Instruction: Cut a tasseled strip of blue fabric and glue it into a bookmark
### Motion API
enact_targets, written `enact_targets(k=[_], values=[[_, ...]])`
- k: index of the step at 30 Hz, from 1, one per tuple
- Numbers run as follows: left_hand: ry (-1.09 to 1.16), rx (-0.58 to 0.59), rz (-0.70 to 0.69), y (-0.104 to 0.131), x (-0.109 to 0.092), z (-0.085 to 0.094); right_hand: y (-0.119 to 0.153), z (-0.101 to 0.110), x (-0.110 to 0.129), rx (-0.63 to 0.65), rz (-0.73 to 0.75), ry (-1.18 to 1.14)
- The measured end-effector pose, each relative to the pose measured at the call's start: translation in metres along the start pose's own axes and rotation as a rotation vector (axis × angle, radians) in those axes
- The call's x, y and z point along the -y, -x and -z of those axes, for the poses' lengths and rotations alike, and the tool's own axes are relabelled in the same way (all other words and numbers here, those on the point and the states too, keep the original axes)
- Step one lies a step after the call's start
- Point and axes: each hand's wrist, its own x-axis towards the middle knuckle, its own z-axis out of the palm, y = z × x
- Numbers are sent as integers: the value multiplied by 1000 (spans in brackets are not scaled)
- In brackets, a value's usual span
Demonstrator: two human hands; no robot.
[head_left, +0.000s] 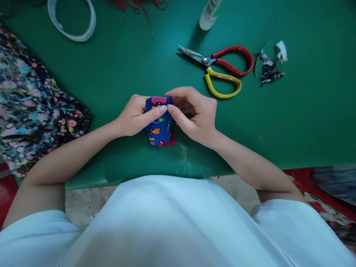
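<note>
Between my two hands is a small piece of blue cloth (162,126) printed with colourful cartoon figures, folded or rolled into a narrow shape. My left hand (136,115) grips it from the left, thumb lying across its front. At its upper right edge, the thumb and fingers of my right hand (196,115) pinch the cloth, the two thumb tips almost meeting. Red yarn (172,139) sticks out at the lower right of the cloth. What lies inside or behind the cloth is hidden.
Scissors (205,61) with one red and one yellow handle lie beyond my right hand, beside fabric scraps (269,66). A glue stick (208,18), a roll of white tape (73,37) and red yarn (136,5) are farther back. Floral fabric (36,107) covers the left of the green table (306,122).
</note>
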Motion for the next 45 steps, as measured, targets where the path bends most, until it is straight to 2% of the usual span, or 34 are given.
enact_targets(k=[4, 9, 15, 22, 26, 29, 31, 36, 45], values=[[-15, -1, 19, 1, 2, 0, 0, -1, -2, -90, 102, 78], [-26, -1, 48, 2, 3, -1, 1, -2, -2, -104, -1, 76], [-68, 21, 85, -1, -2, 0, -2, 0, 6, -103, -29, 119], [-25, 64, 74, 1, 2, 2, -6, 2, 3, -40, -195, -103], [5, 26, 51, 2, 5, -1, -8, 1, -2, -6, -256, -254], [1, -20, 21, 3, 8, -3, -6, 1, -5, 63, -245, -299], [21, -33, 5, 4, 10, -5, -4, 1, -5, 92, -199, -244], [36, -59, 54, 4, 12, -6, 0, 0, -4, 63, -57, 49], [-57, -65, 89, 2, 8, -6, 0, -4, -6, 62, -31, 190]])
